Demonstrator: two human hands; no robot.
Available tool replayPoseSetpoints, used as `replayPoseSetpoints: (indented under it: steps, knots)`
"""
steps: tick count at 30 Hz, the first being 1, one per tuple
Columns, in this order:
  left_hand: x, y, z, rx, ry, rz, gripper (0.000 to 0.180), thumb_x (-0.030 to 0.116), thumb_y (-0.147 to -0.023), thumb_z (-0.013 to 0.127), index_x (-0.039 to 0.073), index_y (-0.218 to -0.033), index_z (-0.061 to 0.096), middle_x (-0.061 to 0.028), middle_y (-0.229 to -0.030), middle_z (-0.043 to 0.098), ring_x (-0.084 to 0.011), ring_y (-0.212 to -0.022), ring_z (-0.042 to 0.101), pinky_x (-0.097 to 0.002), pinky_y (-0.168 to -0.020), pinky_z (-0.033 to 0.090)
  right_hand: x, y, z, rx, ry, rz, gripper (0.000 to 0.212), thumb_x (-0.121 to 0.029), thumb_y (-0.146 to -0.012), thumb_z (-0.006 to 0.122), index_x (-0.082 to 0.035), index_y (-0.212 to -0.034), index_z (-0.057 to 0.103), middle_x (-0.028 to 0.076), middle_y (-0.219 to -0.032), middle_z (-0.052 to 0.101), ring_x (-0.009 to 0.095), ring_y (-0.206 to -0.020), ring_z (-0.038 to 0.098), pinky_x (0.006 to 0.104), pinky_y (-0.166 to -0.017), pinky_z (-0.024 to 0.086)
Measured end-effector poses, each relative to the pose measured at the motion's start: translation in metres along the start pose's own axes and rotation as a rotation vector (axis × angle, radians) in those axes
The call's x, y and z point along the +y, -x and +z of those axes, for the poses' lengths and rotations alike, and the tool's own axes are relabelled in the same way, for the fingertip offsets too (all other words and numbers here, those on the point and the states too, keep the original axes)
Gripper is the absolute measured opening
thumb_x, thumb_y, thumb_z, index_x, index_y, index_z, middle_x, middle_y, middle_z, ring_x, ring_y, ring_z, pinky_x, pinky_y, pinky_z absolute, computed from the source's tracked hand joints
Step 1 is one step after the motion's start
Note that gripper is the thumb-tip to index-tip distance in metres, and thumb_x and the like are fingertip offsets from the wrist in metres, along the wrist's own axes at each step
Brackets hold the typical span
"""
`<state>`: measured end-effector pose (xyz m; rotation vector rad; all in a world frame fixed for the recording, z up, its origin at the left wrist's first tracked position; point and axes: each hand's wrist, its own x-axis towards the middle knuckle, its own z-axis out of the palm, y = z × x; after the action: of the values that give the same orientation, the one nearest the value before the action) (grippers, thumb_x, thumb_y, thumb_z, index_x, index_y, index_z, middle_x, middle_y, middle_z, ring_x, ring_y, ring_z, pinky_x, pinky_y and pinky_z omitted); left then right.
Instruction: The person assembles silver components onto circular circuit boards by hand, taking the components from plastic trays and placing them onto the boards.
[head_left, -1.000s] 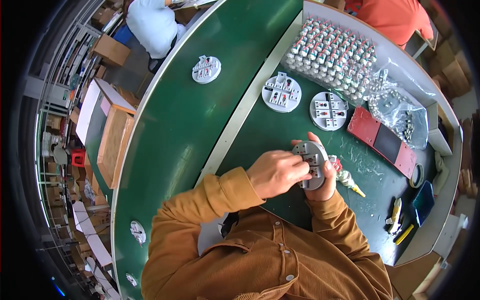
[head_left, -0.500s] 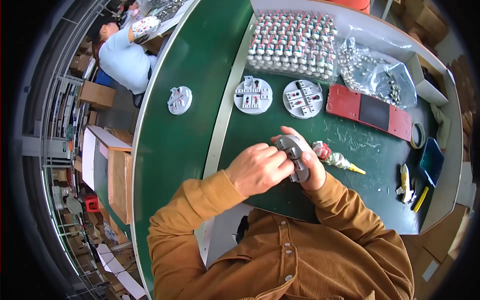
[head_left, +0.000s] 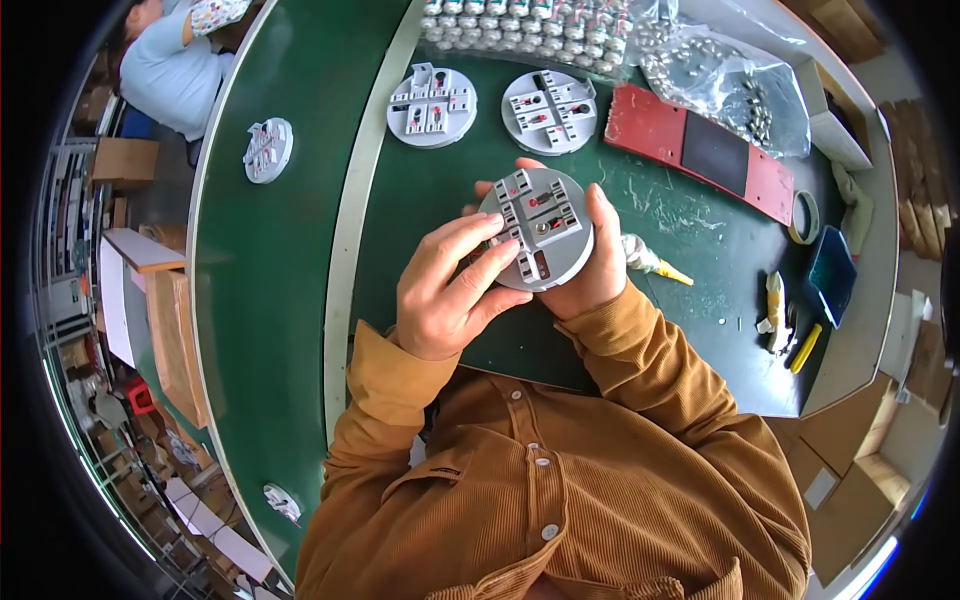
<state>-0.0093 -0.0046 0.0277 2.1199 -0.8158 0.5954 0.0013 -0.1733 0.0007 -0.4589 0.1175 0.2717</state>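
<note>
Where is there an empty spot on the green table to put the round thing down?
Bare green mat lies between the red tray and the right hand. The wide green belt left of the pale strip is mostly bare. The back is crowded with two round plates and rows of small parts.

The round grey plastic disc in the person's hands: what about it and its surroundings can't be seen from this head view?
- Underside of the round grey plastic disc: faces away, cupped by the right hand.
- Its lower-left edge: covered by the left hand fingers.
- Rows of small silver cylinders: cut off by the top edge.
- Contents of the clear plastic bag: too small and glary.
</note>
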Motion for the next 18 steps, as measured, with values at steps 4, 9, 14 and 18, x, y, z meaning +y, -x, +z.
replayPoseSetpoints:
  steps: [4, 9, 14, 18]
  knots:
    - [-0.005, -0.008, -0.016, 0.053, 0.09, -0.041, 0.03, 0.018, -0.091, 0.082, -0.002, -0.114, 0.077, -0.016, -0.112, 0.075, -0.0287, -0.091, 0.071, -0.0366, -0.081, 0.06, -0.008, 0.001, 0.002, -0.033, 0.24, -0.052, 0.073, -0.057, -0.11, 0.04, -0.002, -0.156, 0.046, 0.026, -0.144, 0.06, 0.035, -0.124, 0.066, 0.0486, -0.104, 0.056]
    - [-0.014, -0.021, -0.013, 0.15, 0.217, -0.452, 0.015, 0.013, -0.098, 0.074, -0.002, -0.098, 0.075, -0.0082, -0.087, 0.071, -0.0178, -0.07, 0.058, -0.0295, -0.065, 0.049, -0.009, 0.016, -0.004, -0.017, 0.491, 0.01, 0.062, -0.047, -0.116, 0.041, 0.002, -0.151, 0.052, 0.021, -0.131, 0.068, 0.025, -0.11, 0.071, 0.0319, -0.093, 0.059]
    - [-0.036, -0.024, 0.0, 0.162, 0.435, -0.755, 0.025, 0.014, -0.104, 0.067, -0.001, -0.084, 0.068, -0.0012, -0.071, 0.06, -0.011, -0.062, 0.044, -0.0259, -0.058, 0.038, -0.003, 0.011, -0.025, 0.136, 0.452, 0.104, 0.06, -0.044, -0.117, 0.041, 0.005, -0.15, 0.051, 0.02, -0.129, 0.069, 0.022, -0.104, 0.073, 0.0263, -0.087, 0.059]
    - [-0.048, -0.012, 0.003, 0.216, 0.603, -0.817, 0.034, 0.018, -0.107, 0.065, 0.001, -0.078, 0.063, 0.0025, -0.065, 0.052, -0.0082, -0.062, 0.038, -0.0247, -0.058, 0.033, -0.006, 0.004, -0.013, 0.101, 0.354, 0.133, 0.06, -0.043, -0.117, 0.043, 0.007, -0.15, 0.05, 0.022, -0.13, 0.07, 0.022, -0.102, 0.074, 0.0266, -0.084, 0.06]
